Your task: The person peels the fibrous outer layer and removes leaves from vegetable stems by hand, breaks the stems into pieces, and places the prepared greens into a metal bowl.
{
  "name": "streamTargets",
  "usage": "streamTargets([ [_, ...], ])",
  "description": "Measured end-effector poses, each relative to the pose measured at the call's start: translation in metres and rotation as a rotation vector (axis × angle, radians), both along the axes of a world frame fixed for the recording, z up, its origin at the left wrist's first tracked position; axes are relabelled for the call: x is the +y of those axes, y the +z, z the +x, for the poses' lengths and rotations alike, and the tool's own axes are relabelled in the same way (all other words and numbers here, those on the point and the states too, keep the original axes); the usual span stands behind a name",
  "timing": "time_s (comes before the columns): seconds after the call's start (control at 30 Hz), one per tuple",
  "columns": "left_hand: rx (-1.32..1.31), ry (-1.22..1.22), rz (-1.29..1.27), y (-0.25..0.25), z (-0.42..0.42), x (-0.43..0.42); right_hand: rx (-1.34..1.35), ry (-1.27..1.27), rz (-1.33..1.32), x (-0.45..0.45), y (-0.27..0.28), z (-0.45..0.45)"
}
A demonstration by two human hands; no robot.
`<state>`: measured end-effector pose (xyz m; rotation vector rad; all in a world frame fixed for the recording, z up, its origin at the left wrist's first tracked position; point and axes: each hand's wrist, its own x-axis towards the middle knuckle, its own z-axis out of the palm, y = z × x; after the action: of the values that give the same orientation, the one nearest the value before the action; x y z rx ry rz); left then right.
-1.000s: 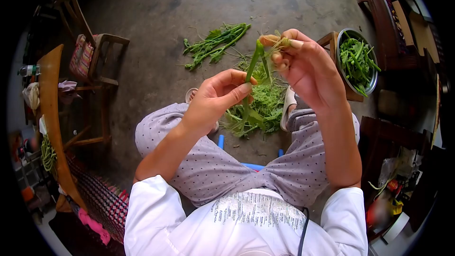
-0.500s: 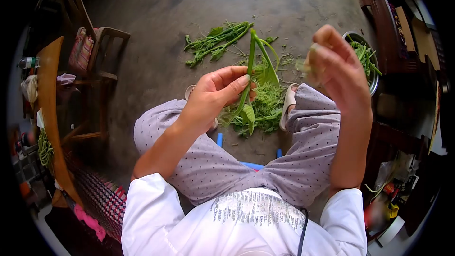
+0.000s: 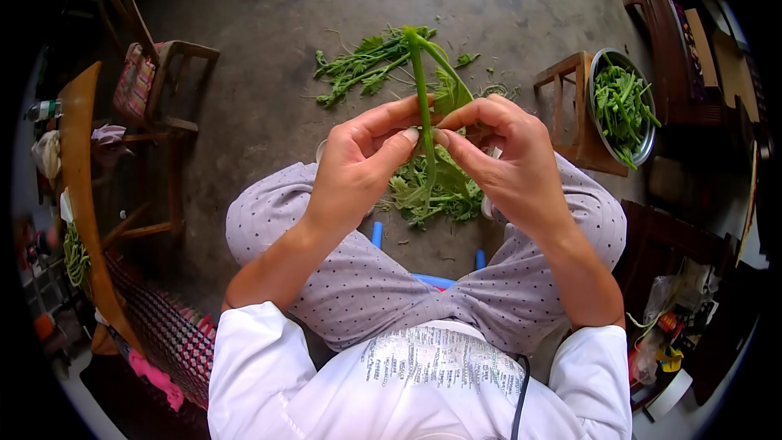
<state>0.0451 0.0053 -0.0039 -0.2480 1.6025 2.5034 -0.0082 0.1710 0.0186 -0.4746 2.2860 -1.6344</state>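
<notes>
Above the floor between my knees, a long green leafy stem (image 3: 419, 73) stands nearly upright, bent at its top with a side stalk and leaf hanging to the right. My left hand (image 3: 354, 155) pinches it between thumb and fingers. My right hand (image 3: 521, 167) is closed too, its thumb and fingertips pinched against the stem's right side; any strip of peel there is too small to make out. Below both hands lies a heap of leafy scraps (image 3: 436, 195). Farther off on the floor rests a bunch of leafy stems (image 3: 366, 69).
A metal basin (image 3: 593, 90) of green pieces (image 3: 623, 110) stands at the right by a wooden stool (image 3: 562, 73). To the left are a wooden chair (image 3: 181, 50) and a table edge (image 3: 81, 138). Dark wooden furniture (image 3: 664, 57) lines the right side.
My right hand has come down and left from above the right knee to the stem. The stem has shifted slightly left and up in my left hand. The stool beside the basin now shows.
</notes>
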Motion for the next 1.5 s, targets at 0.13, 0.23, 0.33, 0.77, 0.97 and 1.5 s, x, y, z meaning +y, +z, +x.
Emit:
streamTargets([
  [0.13, 0.069, -0.007, 0.024, -0.004, -0.001, 0.001, 0.011, -0.015, 0.001, -0.001, -0.002, 0.0],
  [0.23, 0.086, -0.017, -0.003, -0.005, 0.0, 0.002, -0.037, -0.003, -0.053, 0.001, -0.006, -0.001],
  [0.33, 0.091, -0.014, -0.029, -0.006, 0.0, 0.003, -0.033, 0.008, -0.057, 0.001, -0.005, -0.003],
  [0.77, 0.112, 0.014, -0.14, -0.008, 0.002, 0.007, -0.004, -0.031, 0.051, -0.008, -0.002, 0.003],
  [0.97, 0.081, -0.029, -0.143, -0.006, 0.002, 0.005, 0.207, -0.015, 0.173, -0.01, -0.004, 0.007],
  [1.5, -0.145, -0.193, 0.084, -0.006, 0.0, 0.002, -0.567, -0.016, -0.556, 0.022, 0.0, -0.034],
])
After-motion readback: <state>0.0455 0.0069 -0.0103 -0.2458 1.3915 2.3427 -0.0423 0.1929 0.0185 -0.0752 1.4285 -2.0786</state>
